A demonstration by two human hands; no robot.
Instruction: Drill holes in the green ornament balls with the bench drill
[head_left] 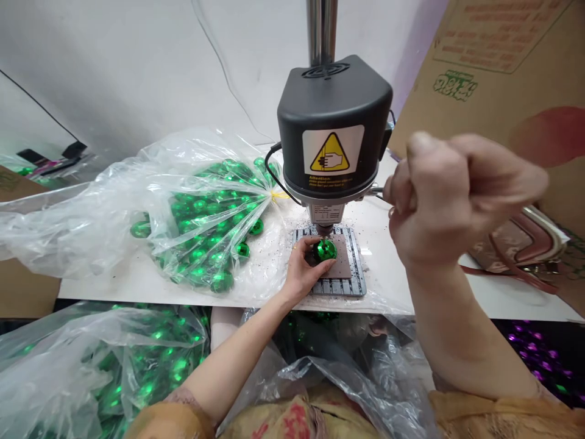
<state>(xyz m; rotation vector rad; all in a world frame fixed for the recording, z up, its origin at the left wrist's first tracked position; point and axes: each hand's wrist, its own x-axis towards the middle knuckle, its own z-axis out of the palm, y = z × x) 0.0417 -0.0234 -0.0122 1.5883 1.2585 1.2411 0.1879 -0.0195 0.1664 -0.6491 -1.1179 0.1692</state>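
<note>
A shiny green mirrored ball [326, 250] rests on the brown board over the slotted metal base plate [358, 281] of a small bench drill press [336, 116]. My left hand [305, 266] is closed around the ball, with thumb and fingers on its left side. The drill's tip is at the top of the ball; whether it has entered the ball is hard to see. To the right of the drill head, my right hand [439, 198] is closed in a fist on the drill press handle [376, 191], whose grip is hidden inside the fingers.
A clear plastic bag [183, 177] of green balls lies left on the white table [137, 277], loose balls beside it. Another bag of green balls [150, 366] is below. Right are a cardboard box [484, 67], a handbag [521, 244] and purple balls [532, 350]. Dark shavings surround the base.
</note>
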